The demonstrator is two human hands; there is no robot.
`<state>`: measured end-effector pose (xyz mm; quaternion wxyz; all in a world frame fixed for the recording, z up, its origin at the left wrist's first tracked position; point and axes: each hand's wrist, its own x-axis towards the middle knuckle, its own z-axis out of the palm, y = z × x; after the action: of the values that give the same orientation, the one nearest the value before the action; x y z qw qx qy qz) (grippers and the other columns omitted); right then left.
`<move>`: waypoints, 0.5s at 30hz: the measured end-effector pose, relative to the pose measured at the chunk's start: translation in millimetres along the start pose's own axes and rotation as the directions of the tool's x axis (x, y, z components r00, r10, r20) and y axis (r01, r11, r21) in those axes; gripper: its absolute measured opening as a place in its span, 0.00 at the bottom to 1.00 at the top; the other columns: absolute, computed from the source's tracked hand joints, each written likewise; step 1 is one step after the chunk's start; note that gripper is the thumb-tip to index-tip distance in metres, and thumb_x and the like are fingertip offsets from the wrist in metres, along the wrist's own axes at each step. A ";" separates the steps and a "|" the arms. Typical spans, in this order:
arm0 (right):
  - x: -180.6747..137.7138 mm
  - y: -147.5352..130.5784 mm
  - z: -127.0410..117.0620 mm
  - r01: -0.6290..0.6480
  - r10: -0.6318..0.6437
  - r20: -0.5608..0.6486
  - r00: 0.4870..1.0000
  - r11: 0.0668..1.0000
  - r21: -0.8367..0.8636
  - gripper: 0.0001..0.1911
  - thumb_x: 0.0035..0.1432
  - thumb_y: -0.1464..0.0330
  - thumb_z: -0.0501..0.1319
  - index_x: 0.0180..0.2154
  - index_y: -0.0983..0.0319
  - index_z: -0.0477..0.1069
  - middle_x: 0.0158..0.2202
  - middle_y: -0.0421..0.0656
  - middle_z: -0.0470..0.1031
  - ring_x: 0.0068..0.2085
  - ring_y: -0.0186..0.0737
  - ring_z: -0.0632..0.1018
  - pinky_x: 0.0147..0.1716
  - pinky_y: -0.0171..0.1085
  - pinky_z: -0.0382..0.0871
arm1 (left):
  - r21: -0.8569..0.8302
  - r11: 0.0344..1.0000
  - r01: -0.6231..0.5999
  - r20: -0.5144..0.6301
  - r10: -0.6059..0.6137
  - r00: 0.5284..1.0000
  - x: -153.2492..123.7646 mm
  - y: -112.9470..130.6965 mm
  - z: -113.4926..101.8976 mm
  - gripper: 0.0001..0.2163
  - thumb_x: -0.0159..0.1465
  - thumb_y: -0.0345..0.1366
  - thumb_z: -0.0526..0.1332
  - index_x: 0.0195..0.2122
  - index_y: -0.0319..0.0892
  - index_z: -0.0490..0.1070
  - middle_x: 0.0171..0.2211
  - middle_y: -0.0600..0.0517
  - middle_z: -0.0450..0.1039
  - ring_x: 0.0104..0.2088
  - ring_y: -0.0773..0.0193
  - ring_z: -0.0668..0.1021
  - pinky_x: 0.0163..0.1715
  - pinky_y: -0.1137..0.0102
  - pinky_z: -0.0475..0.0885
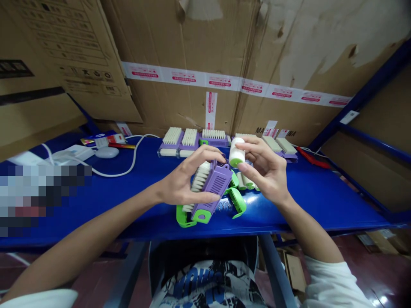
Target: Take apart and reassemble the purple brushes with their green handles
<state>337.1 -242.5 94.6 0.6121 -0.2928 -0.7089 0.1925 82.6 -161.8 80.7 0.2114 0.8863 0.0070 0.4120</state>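
My left hand (188, 175) is closed around a purple brush (217, 184) with white bristles and a green end, held tilted over the table. Between the thumb and fingers of my right hand (265, 169) is a white ribbed cap (236, 150) with a green base, close to the brush's upper end. Below the hands lie curved green plastic pieces (237, 202), a few thin metal springs (224, 206) and several small white-and-green cylinders (247, 182), partly hidden by my right hand.
Several purple brushes (189, 139) stand bristles up in a row along the cardboard wall (180, 98). On the blue table (138, 205), a white cable (133, 160) and a white mouse (107, 152) lie at the left. A red item (313, 158) is at the right.
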 end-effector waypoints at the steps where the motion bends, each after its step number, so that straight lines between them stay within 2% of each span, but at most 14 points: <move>1: 0.1 -0.1 0.1 -0.010 0.010 0.005 1.000 1.000 -0.008 0.17 0.68 0.60 0.78 0.57 0.51 0.88 0.60 0.48 0.81 0.52 0.43 0.86 0.47 0.43 0.87 | 0.010 1.000 -0.006 0.000 0.006 1.000 -0.7 -0.4 1.0 0.34 0.63 0.45 0.81 0.68 0.53 0.72 0.66 0.39 0.76 0.70 0.37 0.78 0.67 0.41 0.80; 5: 0.8 -0.4 -1.3 -0.047 0.049 0.041 0.998 0.997 -0.062 0.18 0.67 0.57 0.79 0.56 0.52 0.89 0.57 0.48 0.83 0.50 0.43 0.86 0.47 0.44 0.87 | 0.055 0.998 0.010 -0.027 -0.008 1.000 -3.0 -1.5 4.3 0.28 0.64 0.46 0.80 0.63 0.52 0.75 0.71 0.37 0.71 0.72 0.36 0.77 0.66 0.40 0.80; 10: 1.3 -1.2 -1.2 -0.062 0.067 0.097 0.993 0.996 -0.059 0.19 0.68 0.54 0.78 0.56 0.51 0.90 0.53 0.47 0.85 0.48 0.42 0.86 0.46 0.43 0.87 | 0.162 0.987 -0.009 -0.056 0.018 0.998 -1.8 0.2 5.8 0.30 0.59 0.48 0.82 0.59 0.48 0.76 0.66 0.37 0.76 0.67 0.38 0.81 0.64 0.42 0.81; 15: 3.7 -0.6 -2.1 -0.033 0.040 0.115 0.993 0.997 -0.065 0.19 0.65 0.55 0.81 0.55 0.49 0.90 0.54 0.48 0.86 0.53 0.45 0.86 0.48 0.43 0.87 | 0.189 0.982 -0.029 -0.054 0.040 0.998 -0.7 3.3 8.4 0.30 0.59 0.45 0.81 0.60 0.45 0.76 0.66 0.35 0.80 0.64 0.40 0.85 0.62 0.47 0.84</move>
<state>338.8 -240.8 98.1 0.5566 -0.3133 -0.7436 0.1979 87.8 -168.0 76.6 0.1192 0.8901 0.0366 0.4384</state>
